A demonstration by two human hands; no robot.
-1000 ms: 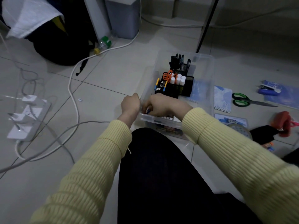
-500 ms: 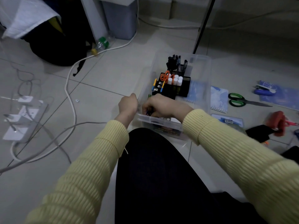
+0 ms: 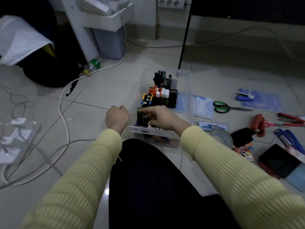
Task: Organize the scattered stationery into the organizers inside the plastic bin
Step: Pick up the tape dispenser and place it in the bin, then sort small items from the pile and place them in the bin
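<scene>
Head view. Progress: partial, by my estimate. The clear rectangular plastic bin (image 3: 189,96) sits mid-frame on the tiled floor (image 3: 99,96). Its black mesh organizers (image 3: 172,100) hold dark pens (image 3: 160,76), orange-handled scissors (image 3: 152,90) and white-capped glue sticks (image 3: 163,93).

Unsorted at 3 o'clock of the bin:
- green-handled scissors (image 3: 221,107)
- a blue stapler (image 3: 244,97)
- a blue spiral notebook (image 3: 203,107)

The right hand (image 3: 158,118) reaches into the near organizer with forefinger extended; whether it grips anything cannot be determined. The left hand (image 3: 117,118), at 9 o'clock of the bin, is clenched, with nothing seen in it.

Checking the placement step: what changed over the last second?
The right hand uncurled at the near end of the plastic bin. Its index finger now stretches over the dark pens standing there; any grip on one is unclear. The left hand stays fisted beside the bin. The green scissors are unmoved.
</scene>
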